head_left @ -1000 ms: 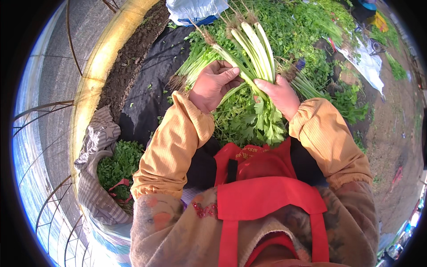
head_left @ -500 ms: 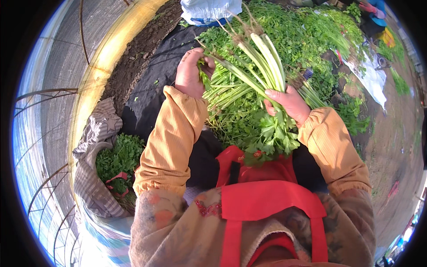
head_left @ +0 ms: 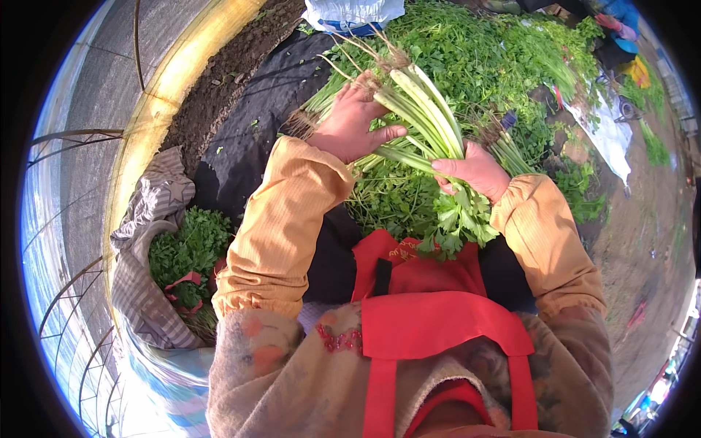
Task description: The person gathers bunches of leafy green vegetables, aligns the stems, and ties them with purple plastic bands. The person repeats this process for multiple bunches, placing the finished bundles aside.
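A bunch of celery (head_left: 431, 109) with pale stalks, stringy roots at the far end and leaves hanging toward me is held up in front of my body. My right hand (head_left: 476, 172) is closed around its lower stalks, thumb across the front. At the bunch's left side, my left hand (head_left: 353, 125) has its thumb stretched out and its fingers up by the roots. Those fingertips are partly hidden, and the palm seems to touch the outer stalks. Beneath both hands lies a heap of green celery (head_left: 398, 193).
At my left stands a cloth-lined sack (head_left: 135, 292) holding leafy greens (head_left: 191, 252). Black sheeting (head_left: 244, 139) covers the ground left of the heap. A white bag (head_left: 350, 13) sits at the far side. Another person's hand (head_left: 607, 22) shows at far right, beyond a white sheet (head_left: 610, 135).
My left hand has moved right onto the bunch's side, its fingers opening from a curl around green leaf. My right hand keeps its grip, and the bunch has shifted slightly.
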The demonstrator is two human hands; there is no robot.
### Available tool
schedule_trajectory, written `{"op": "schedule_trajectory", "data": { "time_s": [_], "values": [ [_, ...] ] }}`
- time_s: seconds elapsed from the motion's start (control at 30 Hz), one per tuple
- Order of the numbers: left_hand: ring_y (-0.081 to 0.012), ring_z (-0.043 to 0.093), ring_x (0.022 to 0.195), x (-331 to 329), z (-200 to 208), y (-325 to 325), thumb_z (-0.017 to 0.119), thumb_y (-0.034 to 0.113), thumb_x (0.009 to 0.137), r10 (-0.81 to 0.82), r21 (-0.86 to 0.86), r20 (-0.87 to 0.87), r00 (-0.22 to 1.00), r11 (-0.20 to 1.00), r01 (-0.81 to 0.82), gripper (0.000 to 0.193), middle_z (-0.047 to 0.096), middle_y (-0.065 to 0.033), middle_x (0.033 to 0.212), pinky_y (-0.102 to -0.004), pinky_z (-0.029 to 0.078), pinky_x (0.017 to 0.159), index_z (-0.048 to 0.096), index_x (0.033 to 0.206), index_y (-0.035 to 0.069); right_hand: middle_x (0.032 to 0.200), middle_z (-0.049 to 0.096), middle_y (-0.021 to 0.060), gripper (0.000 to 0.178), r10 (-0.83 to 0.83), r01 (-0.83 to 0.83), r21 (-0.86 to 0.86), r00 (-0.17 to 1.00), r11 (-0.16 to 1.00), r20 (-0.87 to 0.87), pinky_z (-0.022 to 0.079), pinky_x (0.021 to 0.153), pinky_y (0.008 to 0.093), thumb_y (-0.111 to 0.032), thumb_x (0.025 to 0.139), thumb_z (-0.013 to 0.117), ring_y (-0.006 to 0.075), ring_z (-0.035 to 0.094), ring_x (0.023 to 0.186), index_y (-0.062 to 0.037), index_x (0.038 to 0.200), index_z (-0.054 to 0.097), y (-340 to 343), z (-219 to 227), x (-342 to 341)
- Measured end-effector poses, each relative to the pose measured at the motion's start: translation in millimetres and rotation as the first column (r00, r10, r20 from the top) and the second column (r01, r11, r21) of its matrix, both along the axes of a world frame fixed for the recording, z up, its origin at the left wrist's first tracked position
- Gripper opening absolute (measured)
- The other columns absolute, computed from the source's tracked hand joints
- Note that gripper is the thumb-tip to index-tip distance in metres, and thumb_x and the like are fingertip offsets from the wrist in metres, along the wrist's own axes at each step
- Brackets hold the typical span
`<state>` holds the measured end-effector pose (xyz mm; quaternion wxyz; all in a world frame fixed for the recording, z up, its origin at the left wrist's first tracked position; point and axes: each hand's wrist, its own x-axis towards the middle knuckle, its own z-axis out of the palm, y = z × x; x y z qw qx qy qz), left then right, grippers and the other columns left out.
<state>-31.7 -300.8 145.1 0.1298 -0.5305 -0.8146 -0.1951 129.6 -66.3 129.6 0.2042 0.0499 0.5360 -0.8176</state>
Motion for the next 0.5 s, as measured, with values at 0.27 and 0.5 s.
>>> {"op": "schedule_trajectory", "data": {
  "time_s": [0.27,0.5],
  "values": [
    [-0.0148,0.071,0.076,-3.6,-1.7,-1.5,0.063,0.016,0.103,-0.022,0.164,0.929,0.369,0.919,-0.358,0.022,0.072,-0.0076,0.091,-0.0304,0.055,0.072,0.067,0.109,-0.005,0.076,0.061,0.0056,0.022,0.043,-0.042,-0.028,0.999,0.999,0.029,0.047,0.053,0.0296,-0.014,0.092,0.077,0.0137,0.056,0.058,-0.0029,0.105,0.063,4.5,8.9,5.1],
    [-0.0235,0.066,0.068,-41.2,24.3,-48.5,0.067,0.024,0.099,0.568,-0.011,0.613,0.550,0.701,-0.713,0.022,0.068,-0.0111,0.084,-0.0386,0.055,0.066,0.071,0.106,0.003,0.077,0.063,0.0056,0.023,0.029,-0.029,0.013,1.000,0.999,0.000,0.049,0.055,0.0297,-0.017,0.092,0.077,0.0130,0.059,0.060,-0.0013,0.103,0.065,17.0,14.5,9.8]
  ]
}}
